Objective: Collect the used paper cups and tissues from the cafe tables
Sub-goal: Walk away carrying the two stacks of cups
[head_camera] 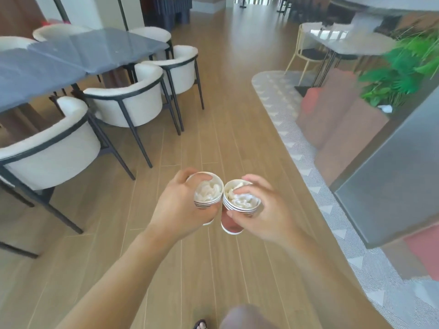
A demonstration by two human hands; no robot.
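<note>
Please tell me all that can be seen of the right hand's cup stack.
The right cup stack is several nested paper cups with white, dark-lined rims; the lowest wall is reddish brown. Crumpled white tissue fills the top cup. The right hand grips it, fingers over the rim. Its rim sits against or just beside the left cup stack in the left hand.

Paper cups (240, 205) hold crumpled tissue (207, 192) above a matt wood-plank floor (213, 129), beside a glossy grey tabletop (71, 58).

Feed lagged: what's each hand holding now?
Left hand: grips a cup stack stuffed with tissue.
Right hand: grips a second cup stack holding more tissue.
</note>
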